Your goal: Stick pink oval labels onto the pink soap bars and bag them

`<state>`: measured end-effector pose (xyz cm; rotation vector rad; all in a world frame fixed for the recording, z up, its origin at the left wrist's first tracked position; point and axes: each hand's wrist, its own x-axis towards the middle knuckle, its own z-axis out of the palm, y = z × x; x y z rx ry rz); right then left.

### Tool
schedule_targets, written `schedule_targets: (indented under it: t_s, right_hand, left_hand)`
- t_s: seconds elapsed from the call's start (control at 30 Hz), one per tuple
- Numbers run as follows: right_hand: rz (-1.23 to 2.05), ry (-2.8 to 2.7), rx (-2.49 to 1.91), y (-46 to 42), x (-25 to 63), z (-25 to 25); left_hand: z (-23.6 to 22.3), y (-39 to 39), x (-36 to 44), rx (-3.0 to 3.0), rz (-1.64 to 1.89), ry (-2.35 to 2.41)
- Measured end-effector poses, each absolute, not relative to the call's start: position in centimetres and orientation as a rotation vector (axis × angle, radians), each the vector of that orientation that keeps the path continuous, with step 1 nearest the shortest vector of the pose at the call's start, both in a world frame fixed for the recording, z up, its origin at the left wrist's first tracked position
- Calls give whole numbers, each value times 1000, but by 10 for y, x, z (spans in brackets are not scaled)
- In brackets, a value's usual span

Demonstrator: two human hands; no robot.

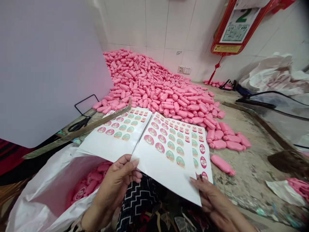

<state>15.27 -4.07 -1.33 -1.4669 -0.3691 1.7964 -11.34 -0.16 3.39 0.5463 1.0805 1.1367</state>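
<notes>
Two white sticker sheets lie in front of me, the right sheet (pixel 172 151) overlapping the left sheet (pixel 118 135); both carry rows of round pink and green labels. My left hand (pixel 118 182) pinches the near edge of the right sheet, thumb on top. My right hand (pixel 212 201) holds that sheet's near right corner, fingers under the paper and fingertips by the pink labels on the edge. A large heap of pink plastic bottles (pixel 154 87) covers the table behind the sheets.
A white plastic bag (pixel 45 190) at my lower left holds labelled pink bottles. Black scissors (pixel 78 124) and a long metal bar (pixel 79 130) lie left of the sheets. Loose bottles (pixel 222 164) sit to the right. Cables and white bags fill the right side.
</notes>
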Motion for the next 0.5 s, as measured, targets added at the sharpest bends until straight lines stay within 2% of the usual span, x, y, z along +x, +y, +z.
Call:
schedule_targets:
  t_s: [0.1, 0.3, 0.5]
  right_hand:
    - [1920, -373, -1328, -23, 126, -6]
    - [1952, -781, -1051, 19, 72, -7]
    - [1953, -794, -1317, 53, 40, -23]
  left_hand:
    - [29, 5, -142, 534, 1238, 1128]
    - [-2, 5, -212, 480, 1328, 1371]
    - [-24, 12, -250, 542, 1378, 1519]
